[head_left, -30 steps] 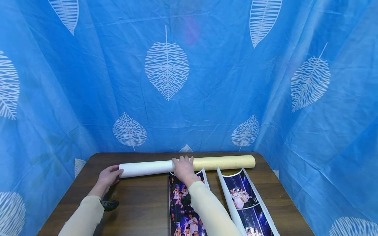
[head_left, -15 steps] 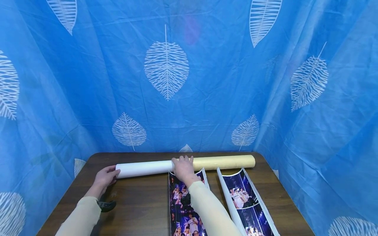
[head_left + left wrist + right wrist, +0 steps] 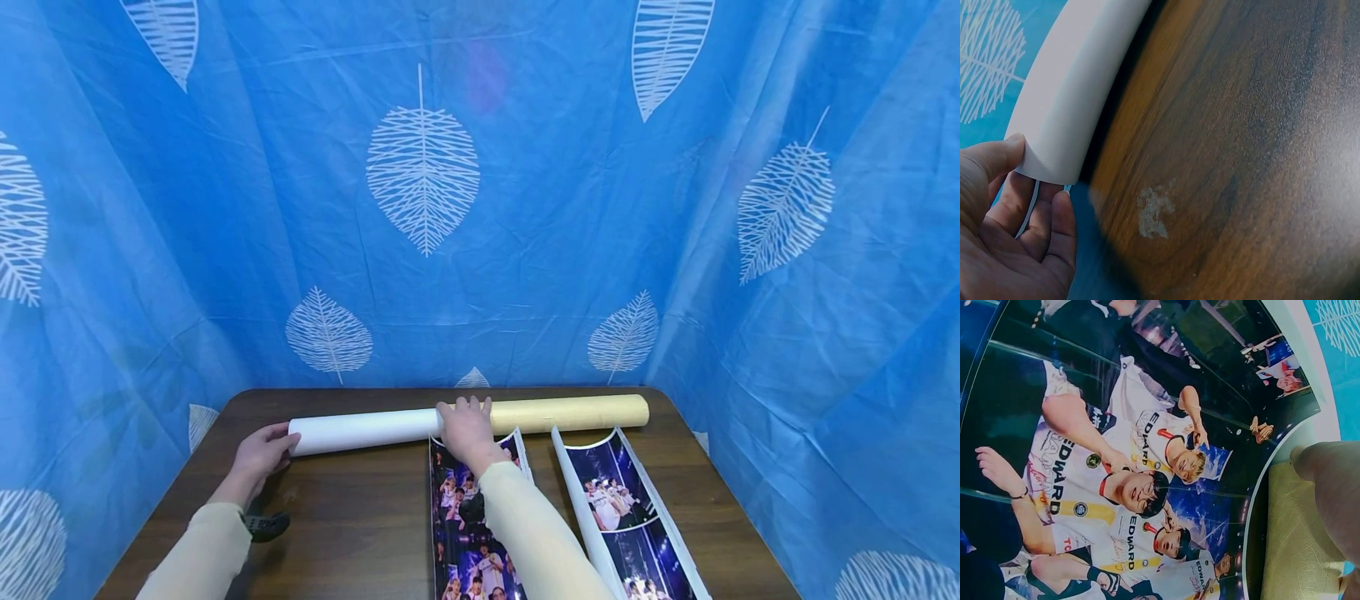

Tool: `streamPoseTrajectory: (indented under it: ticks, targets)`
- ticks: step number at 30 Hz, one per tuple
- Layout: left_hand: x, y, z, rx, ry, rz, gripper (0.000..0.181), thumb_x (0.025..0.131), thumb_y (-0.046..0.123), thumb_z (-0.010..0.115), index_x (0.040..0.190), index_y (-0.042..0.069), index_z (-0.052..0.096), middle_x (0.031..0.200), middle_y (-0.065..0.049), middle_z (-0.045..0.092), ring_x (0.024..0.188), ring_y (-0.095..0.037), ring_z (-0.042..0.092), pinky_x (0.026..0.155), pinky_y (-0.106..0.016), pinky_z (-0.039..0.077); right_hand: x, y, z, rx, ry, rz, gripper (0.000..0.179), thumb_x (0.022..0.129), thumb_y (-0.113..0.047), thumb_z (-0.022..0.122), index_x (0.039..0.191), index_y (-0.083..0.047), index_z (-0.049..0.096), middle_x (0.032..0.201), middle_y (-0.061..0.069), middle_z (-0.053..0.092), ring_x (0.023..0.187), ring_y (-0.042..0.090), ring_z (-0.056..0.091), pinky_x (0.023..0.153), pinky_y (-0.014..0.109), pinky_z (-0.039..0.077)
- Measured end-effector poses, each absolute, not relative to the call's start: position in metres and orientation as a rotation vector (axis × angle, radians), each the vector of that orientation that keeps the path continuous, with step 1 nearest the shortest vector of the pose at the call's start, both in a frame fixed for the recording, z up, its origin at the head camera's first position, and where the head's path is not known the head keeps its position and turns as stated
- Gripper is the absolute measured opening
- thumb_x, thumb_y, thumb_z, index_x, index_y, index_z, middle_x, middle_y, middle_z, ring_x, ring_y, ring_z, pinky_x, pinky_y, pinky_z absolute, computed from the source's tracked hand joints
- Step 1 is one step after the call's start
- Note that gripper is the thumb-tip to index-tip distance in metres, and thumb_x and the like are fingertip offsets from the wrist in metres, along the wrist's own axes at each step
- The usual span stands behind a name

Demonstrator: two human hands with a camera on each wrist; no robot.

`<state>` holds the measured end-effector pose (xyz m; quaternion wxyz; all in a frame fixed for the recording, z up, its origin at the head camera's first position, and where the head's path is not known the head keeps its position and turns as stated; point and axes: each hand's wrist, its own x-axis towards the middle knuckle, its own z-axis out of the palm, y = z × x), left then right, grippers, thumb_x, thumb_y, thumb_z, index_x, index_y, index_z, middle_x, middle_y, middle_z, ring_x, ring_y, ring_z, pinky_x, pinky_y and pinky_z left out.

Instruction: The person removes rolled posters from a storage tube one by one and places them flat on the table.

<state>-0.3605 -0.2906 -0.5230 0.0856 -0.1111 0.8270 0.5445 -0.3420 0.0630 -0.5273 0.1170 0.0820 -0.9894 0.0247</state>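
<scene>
Across the back of the table lies a pale yellow tube (image 3: 570,414), with a rolled white paper (image 3: 363,431) sticking out of its left end. My left hand (image 3: 258,457) pinches the roll's free left end. In the left wrist view, the thumb presses the outside of the white paper roll (image 3: 1079,81), while the other fingers bend at its end, partly hidden. My right hand (image 3: 467,433) grips the tube near its left mouth, covering where roll and tube meet. The right wrist view shows part of that hand (image 3: 1338,494) over the yellow tube (image 3: 1297,544).
Two curled photo posters lie on the brown table (image 3: 352,533): one poster (image 3: 457,550) under my right forearm, another poster (image 3: 630,492) to its right with raised edges. A dark wrist strap (image 3: 266,527) is on my left wrist. Blue curtain (image 3: 480,292) with white leaves surrounds the table.
My left hand has drawn slightly to the left, and more of the white paper roll shows outside the tube. My right hand and the posters stay in place.
</scene>
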Motion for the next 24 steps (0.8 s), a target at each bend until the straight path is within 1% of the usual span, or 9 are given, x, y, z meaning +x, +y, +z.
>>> streamPoseTrajectory:
  ticks: [9, 16, 20, 24]
  targets:
    - [-0.36, -0.298, -0.525, -0.355, 2.473, 1.614, 0.069, 0.104, 0.03, 0.061, 0.154, -0.008, 0.033, 0.154, -0.037, 0.03, 0.133, -0.052, 0.042, 0.106, -0.053, 0.046, -0.343, 0.064, -0.53, 0.245, -2.892, 0.063, 0.039, 0.093, -0.031, 0.073, 0.13, -0.024, 0.065, 0.118, 0.013, 0.064, 0.123, 0.042, 0.056, 0.108, 0.068, 0.036]
    - [-0.356, -0.3, -0.522, -0.375, 2.468, 1.617, 0.069, 0.104, 0.029, 0.06, 0.155, -0.007, 0.032, 0.156, -0.036, 0.026, 0.136, -0.052, 0.039, 0.108, -0.054, 0.043, -0.343, 0.064, -0.532, 0.249, -2.898, 0.066, 0.038, 0.095, -0.032, 0.071, 0.131, -0.024, 0.064, 0.119, 0.013, 0.064, 0.123, 0.042, 0.056, 0.109, 0.068, 0.035]
    - [-0.353, -0.301, -0.521, -0.381, 2.477, 1.619, 0.069, 0.105, 0.03, 0.06, 0.155, -0.008, 0.032, 0.156, -0.037, 0.026, 0.135, -0.052, 0.039, 0.108, -0.054, 0.042, -0.342, 0.064, -0.532, 0.25, -2.898, 0.07, 0.037, 0.095, -0.032, 0.07, 0.131, -0.024, 0.064, 0.119, 0.014, 0.064, 0.124, 0.042, 0.056, 0.109, 0.068, 0.034]
    - [-0.352, -0.303, -0.522, -0.372, 2.483, 1.619, 0.069, 0.105, 0.032, 0.06, 0.154, -0.008, 0.032, 0.155, -0.037, 0.027, 0.134, -0.052, 0.04, 0.108, -0.055, 0.043, -0.341, 0.064, -0.532, 0.251, -2.896, 0.077, 0.038, 0.094, -0.032, 0.072, 0.13, -0.023, 0.065, 0.119, 0.014, 0.064, 0.123, 0.043, 0.056, 0.109, 0.069, 0.034]
